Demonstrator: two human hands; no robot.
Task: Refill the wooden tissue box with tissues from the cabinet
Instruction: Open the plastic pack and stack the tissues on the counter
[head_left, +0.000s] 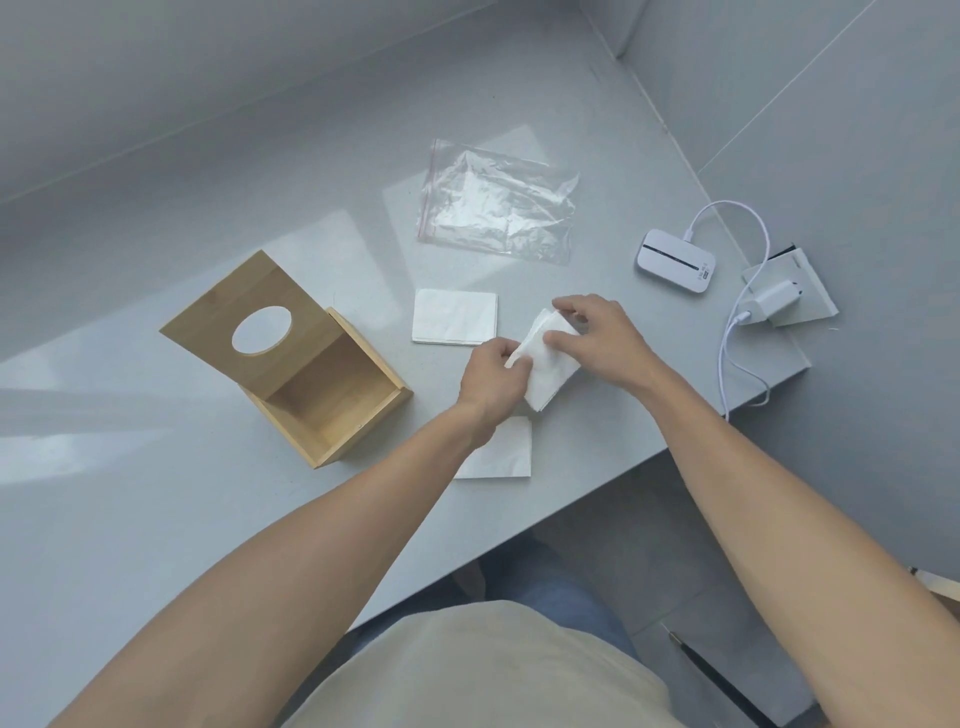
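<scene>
The wooden tissue box (332, 400) stands open and hollow on the grey counter, its hinged lid (244, 317) with an oval hole tilted up at the left. Just right of the box, both hands hold a white folded tissue stack (550, 371) above the counter. My left hand (491, 382) pinches its left edge. My right hand (597, 338) grips its top and right side. A second tissue stack (454, 317) lies flat behind the hands. A third tissue stack (504, 452) lies partly under my left wrist.
An empty clear zip bag (498, 202) lies further back. At the right sit a white pocket router (675, 261), its white cable (737, 332) and a charger plugged into a socket block (789, 296). The counter edge (597, 493) runs diagonally near my body.
</scene>
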